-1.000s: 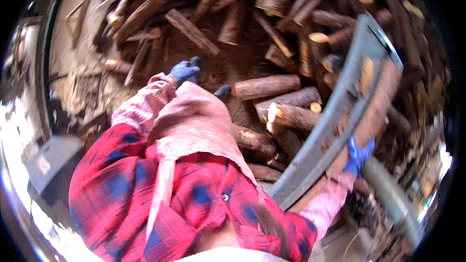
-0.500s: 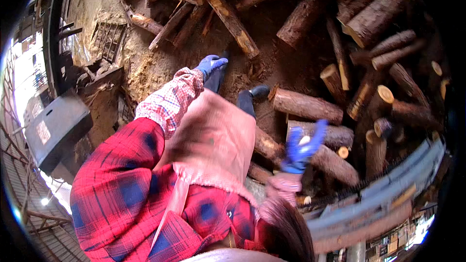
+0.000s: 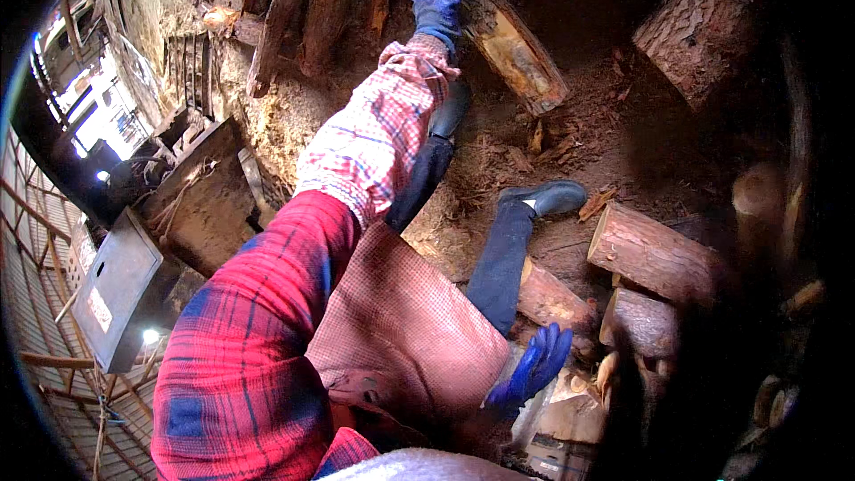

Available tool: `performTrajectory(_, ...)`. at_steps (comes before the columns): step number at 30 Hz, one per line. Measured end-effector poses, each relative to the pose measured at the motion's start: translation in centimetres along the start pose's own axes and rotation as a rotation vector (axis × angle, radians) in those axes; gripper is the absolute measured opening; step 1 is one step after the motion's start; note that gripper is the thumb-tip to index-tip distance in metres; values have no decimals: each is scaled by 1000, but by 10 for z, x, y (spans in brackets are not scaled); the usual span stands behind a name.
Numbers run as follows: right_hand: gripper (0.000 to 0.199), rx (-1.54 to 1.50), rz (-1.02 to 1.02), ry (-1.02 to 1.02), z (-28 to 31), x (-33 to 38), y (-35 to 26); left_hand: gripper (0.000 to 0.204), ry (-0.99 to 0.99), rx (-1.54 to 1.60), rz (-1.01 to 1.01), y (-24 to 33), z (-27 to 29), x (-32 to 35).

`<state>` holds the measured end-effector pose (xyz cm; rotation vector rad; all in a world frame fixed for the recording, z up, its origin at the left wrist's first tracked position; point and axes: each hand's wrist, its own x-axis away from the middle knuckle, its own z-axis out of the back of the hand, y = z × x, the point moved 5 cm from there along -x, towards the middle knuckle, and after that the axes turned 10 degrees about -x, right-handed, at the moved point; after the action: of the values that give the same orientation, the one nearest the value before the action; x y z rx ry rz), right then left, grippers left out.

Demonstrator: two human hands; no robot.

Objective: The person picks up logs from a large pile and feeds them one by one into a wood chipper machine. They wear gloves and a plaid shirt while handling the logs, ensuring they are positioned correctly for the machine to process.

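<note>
My left hand (image 3: 440,5), in a blue glove, reaches forward to a split log (image 3: 517,49) with a pale, stripped face. Its thumb and fingers are apart at the log's near side and overlap it in the picture; firm contact is hard to judge. Low on the right, beside the pink apron (image 3: 410,312), my right hand (image 3: 534,363) hangs open in a matching glove, fingers stretched and holding nothing. Cut logs lie just beyond it, among them a reddish log (image 3: 655,254) and a shorter log (image 3: 639,322).
Several logs (image 3: 331,13) lie at the far left, and a thick log (image 3: 699,27) at the far right. Bark scraps litter the dirt floor (image 3: 499,156) around my dark shoes (image 3: 552,198). A grey metal box (image 3: 116,289) stands on the left.
I have bent lower and forward, so the logs look closer. My left hand has moved out to the split log. My right hand has dropped back nearer the apron.
</note>
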<state>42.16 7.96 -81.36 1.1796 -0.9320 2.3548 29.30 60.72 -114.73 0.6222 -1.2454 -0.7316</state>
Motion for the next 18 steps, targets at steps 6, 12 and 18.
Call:
performTrajectory(6, 95, 108, 469, -269, -112, -2, -172, 43, -193, -140, 60, 41, 8, 93)
performTrajectory(12, 114, 667, 527, -567, -127, 17, -202, 48, -559, -85, 366, 122, 30, 307)
performTrajectory(18, 106, -490, 126, -650, -24, 144, -146, 41, -901, -375, 345, 230, 37, 482)
